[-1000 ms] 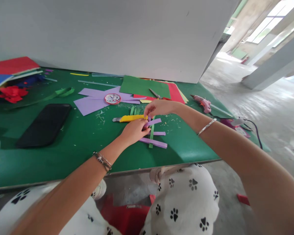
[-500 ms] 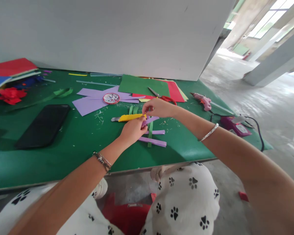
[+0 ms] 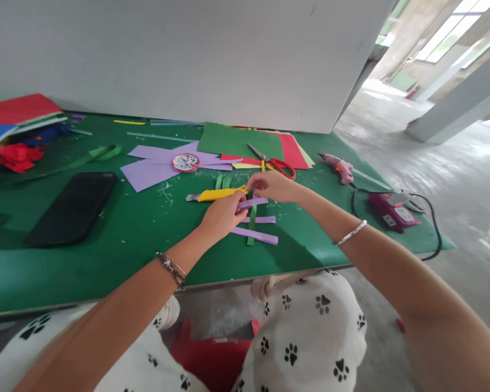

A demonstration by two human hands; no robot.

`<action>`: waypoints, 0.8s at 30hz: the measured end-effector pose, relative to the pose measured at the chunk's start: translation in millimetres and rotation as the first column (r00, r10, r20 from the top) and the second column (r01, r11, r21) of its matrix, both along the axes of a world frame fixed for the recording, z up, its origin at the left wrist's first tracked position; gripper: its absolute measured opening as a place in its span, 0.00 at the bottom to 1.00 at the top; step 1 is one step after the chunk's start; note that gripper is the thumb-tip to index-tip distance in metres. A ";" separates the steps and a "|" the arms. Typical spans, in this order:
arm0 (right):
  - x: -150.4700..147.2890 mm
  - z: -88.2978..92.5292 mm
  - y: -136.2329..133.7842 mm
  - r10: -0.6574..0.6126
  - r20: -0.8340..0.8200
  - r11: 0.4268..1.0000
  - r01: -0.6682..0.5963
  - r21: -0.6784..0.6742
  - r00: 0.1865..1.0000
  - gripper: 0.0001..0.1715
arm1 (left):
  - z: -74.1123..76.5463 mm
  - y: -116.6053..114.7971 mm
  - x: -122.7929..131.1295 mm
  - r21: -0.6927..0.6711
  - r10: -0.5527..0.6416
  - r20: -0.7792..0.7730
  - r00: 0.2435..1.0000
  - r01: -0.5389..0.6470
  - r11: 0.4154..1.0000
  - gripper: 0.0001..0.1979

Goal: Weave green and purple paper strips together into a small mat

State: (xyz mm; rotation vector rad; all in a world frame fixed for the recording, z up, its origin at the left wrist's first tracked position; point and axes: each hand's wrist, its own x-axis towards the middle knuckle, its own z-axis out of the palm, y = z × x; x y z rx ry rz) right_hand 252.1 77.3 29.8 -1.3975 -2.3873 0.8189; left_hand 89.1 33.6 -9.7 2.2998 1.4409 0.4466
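Observation:
My left hand (image 3: 221, 215) is closed on the near end of a purple paper strip (image 3: 255, 202), its fingertips pressed together. My right hand (image 3: 275, 186) pinches at the upper end of a green paper strip (image 3: 252, 222), which runs across the purple strips. Two further purple strips, a middle one (image 3: 263, 220) and a lower one (image 3: 256, 236), lie crossed with the green one on the table. A yellow utility knife (image 3: 218, 195) with its blade out rests just beyond my left hand. More green strips (image 3: 222, 181) lie behind the knife, partly hidden by it.
Red-handled scissors (image 3: 281, 167) lie on coloured sheets (image 3: 240, 140) beyond my right hand. Purple paper (image 3: 149, 174) with a round red-rimmed dish (image 3: 185, 163) and a black phone (image 3: 73, 209) are to the left. A pink glue gun (image 3: 341, 167) and its corded purple box (image 3: 392, 211) stand right.
My right hand has shifted slightly right and down, away from the knife's end, and now pinches at the green strip's upper end. My left hand has barely moved.

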 end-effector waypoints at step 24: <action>25.0 -18.5 -5.5 0.163 0.178 0.974 -0.187 0.125 0.970 0.17 | -0.8 -0.6 -0.9 0.059 -0.082 -0.009 0.997 0.082 0.995 0.06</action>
